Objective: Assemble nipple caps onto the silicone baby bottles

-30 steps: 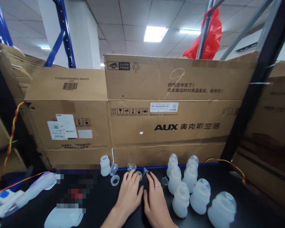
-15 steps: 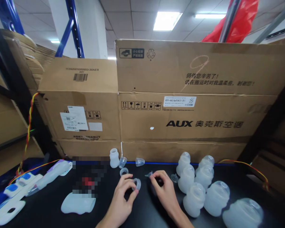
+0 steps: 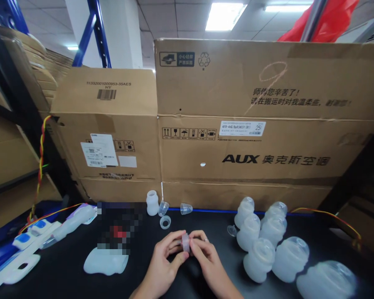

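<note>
Both hands meet low in the middle of the black tabletop (image 3: 205, 220), and between them sits a small translucent plastic ring (image 3: 185, 242), raised off the surface and turned on edge so its opening faces sideways, from one hand toward the other. The left hand (image 3: 162, 265) pinches it from the left with thumb and forefinger, the other fingers curled beneath; the right hand (image 3: 205, 259), a band on one finger, closes on it from the right with its fingertips, so the piece lies equally near to both and touches both. Whether a second small part is pressed into the ring is too small to tell. A loose clear ring (image 3: 165, 221) lies flat just beyond the left hand, with a small clear cap (image 3: 185, 208) and a short frosted white bottle (image 3: 152, 203) farther back against the brown cardboard cartons (image 3: 237, 124). A cluster of frosted silicone bottles (image 3: 262, 245) stands to the right of the right hand, near but apart.
</note>
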### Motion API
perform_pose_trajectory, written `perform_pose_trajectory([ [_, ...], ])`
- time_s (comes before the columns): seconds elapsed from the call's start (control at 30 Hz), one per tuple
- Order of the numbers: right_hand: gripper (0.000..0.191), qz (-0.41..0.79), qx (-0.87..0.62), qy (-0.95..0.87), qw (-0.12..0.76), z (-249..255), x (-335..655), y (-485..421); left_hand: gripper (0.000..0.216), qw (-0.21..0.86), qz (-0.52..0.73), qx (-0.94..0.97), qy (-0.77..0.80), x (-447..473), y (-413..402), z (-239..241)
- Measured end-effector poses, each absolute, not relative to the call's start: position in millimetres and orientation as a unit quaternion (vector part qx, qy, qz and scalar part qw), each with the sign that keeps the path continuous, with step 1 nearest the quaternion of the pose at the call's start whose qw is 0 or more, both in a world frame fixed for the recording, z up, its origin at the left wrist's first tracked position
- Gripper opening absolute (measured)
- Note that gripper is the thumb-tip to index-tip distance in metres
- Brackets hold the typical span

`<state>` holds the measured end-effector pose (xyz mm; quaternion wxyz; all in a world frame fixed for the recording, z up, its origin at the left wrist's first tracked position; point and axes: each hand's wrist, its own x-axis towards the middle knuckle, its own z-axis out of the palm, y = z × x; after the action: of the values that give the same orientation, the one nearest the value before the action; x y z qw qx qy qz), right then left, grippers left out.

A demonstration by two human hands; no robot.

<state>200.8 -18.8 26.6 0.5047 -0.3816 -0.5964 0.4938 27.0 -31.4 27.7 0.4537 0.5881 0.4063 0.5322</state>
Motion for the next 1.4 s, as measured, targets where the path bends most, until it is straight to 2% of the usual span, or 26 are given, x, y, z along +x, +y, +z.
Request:
perform_pose_trajectory([
  [0.13,0.059,0.464,-0.374,-0.637,0.489,16.4,203.1,-24.0,0.039,0.438,0.517,0.617,0.400,22.1,-34.4,36.6],
  [0.27,0.050,0.428,-0.349,-0.703,0.449,17.7,205.7,-28.0,0.034,0.395,0.510,0.657,0.390,20.5,-36.6,38.9],
  [0.37,0.041,0.433,-0.333,-0.722,0.424,25.7,207.0,-30.0,0.038,0.357,0.514,0.674,0.393,20.4,-37.1,36.9],
  [0.5,0.041,0.464,-0.323,-0.717,0.407,34.9,210.9,-32.6,0.045,0.336,0.520,0.674,0.403,21.4,-39.8,37.7],
  [0.6,0.042,0.486,-0.310,-0.703,0.416,37.9,211.9,-33.5,0.040,0.444,0.529,0.620,0.372,22.6,-42.1,41.3],
  [0.7,0.039,0.459,-0.305,-0.701,0.453,36.2,205.9,-34.8,0.053,0.594,0.524,0.515,0.328,24.9,-44.4,43.9],
  [0.83,0.026,0.350,-0.347,-0.717,0.493,27.5,193.8,-41.2,0.065,0.642,0.538,0.419,0.350,29.8,-48.2,44.4],
  [0.93,0.030,0.308,-0.358,-0.713,0.517,23.0,191.6,-46.1,0.064,0.633,0.547,0.422,0.349,31.3,-49.5,45.3],
  [1.2,0.035,0.395,-0.301,-0.758,0.422,33.1,201.8,-43.4,0.057,0.546,0.523,0.526,0.391,25.8,-47.2,53.7],
  [1.4,0.025,0.456,-0.323,-0.679,0.476,31.8,200.1,-35.5,0.067,0.480,0.465,0.611,0.423,24.0,-38.9,49.8],
])
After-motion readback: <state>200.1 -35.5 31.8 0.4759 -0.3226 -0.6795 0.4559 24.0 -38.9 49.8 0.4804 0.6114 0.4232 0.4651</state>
